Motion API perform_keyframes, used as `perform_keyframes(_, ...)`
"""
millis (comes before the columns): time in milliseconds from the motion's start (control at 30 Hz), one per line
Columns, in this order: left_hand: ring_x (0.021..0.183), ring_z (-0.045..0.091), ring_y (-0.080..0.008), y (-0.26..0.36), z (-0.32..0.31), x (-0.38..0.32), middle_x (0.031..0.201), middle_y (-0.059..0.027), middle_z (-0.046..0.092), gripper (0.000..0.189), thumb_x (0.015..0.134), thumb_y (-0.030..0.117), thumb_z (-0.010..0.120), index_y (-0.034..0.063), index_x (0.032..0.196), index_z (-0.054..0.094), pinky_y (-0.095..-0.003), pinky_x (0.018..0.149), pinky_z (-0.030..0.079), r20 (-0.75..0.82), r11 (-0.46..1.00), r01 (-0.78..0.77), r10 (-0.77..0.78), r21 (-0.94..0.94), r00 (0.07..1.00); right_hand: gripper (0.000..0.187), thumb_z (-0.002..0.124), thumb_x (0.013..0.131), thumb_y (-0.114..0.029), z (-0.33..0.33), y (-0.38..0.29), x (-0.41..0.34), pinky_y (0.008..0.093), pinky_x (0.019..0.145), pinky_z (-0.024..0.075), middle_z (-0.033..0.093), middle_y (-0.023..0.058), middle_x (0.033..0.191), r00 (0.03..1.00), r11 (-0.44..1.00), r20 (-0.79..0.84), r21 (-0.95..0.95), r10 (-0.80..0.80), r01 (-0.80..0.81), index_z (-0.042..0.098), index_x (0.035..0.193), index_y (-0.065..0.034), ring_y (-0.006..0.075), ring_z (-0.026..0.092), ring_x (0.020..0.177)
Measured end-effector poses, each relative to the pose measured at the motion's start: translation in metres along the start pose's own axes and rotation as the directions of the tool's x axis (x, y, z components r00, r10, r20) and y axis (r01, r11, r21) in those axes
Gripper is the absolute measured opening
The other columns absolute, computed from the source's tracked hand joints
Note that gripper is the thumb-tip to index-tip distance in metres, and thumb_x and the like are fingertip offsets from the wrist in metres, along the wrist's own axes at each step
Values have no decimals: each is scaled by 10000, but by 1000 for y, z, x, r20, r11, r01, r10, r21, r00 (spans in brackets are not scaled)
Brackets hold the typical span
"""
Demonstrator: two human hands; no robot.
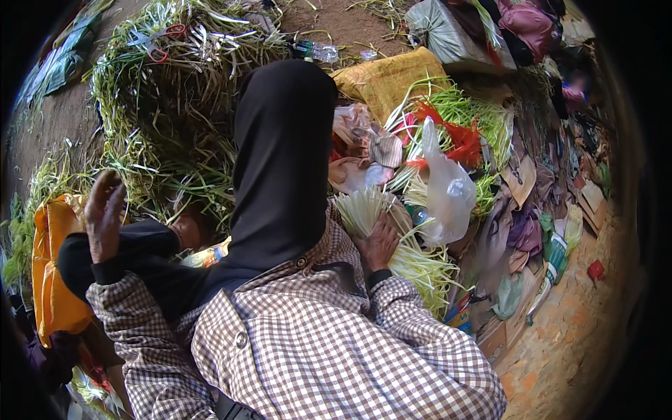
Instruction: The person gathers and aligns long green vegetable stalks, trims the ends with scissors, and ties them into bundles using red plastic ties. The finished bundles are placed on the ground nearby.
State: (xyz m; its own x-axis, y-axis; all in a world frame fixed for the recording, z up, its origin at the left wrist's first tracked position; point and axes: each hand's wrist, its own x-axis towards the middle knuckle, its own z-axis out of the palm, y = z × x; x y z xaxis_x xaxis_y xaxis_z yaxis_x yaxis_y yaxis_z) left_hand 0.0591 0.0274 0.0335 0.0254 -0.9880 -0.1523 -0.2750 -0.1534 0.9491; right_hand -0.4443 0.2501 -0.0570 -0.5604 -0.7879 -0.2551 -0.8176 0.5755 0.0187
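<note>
My left hand (105,216) is raised at the left, above my dark-trousered knee, with its fingers slightly bent and nothing visible in it. My right hand (379,242) is on a bundle of pale yellow-green stems (359,210), likely chives, beside my checked jacket. The stem ends fan out past my fingers, and paler leaves (422,270) spread below the hand. Just right of it stands a translucent plastic bag (449,202). Behind are red plastic ties (462,139) on more green stems and a striped glove or cloth (386,149).
A big heap of green stalks (163,105) fills the upper left, with red-handled scissors (157,43) on top. An orange bag (55,273) hangs at the left. A yellow woven sack (394,79), a plastic bottle (323,51) and scattered bags and cardboard lie around. Other people sit at the upper right.
</note>
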Motion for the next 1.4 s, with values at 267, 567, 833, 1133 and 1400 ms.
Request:
perform_keyframes(267,1037,573,-155,-50,24,53,1171,-95,607,408,922,86,613,-20,1300,504,-270,884,467,197,985,128,-150,119,969,990,788,647,-403,19,12,-9,460,967,340,417,166,1367,999,997,-40,-75,-17,13,304,1421,-19,355,436,1156)
perform_keyframes(567,1020,566,-147,-1,67,25,1127,-79,612,437,909,110,628,-28,1302,494,-286,899,457,365,987,-16,-44,158,930,1054,826,543,-338,17,8,-8,471,980,339,445,136,1345,996,999,-73,-30,43,-46,308,1425,-83,343,438,1176)
perform_keyframes(833,982,563,-117,27,69,-6,1090,-57,598,428,931,87,598,-1,1332,475,-260,840,468,435,962,-237,156,137,887,1120,790,616,-497,-5,19,12,575,1001,311,397,178,1431,996,994,67,96,-58,52,225,1488,-78,396,405,1254)
perform_keyframes(1133,898,561,-124,-9,13,-27,1004,-58,598,413,913,56,612,-14,1303,498,-250,795,473,223,992,-62,37,109,974,189,628,843,-189,-76,-3,53,442,562,454,606,139,710,843,791,-397,346,-364,504,573,981,-73,365,593,604)
perform_keyframes(1400,976,579,-152,-25,62,-19,1092,-99,613,421,896,-1,610,-37,1298,487,-265,855,471,298,999,20,-34,48,954,109,618,758,-153,15,-93,173,479,614,460,589,183,738,861,858,-264,169,-435,485,563,760,-59,381,612,744)
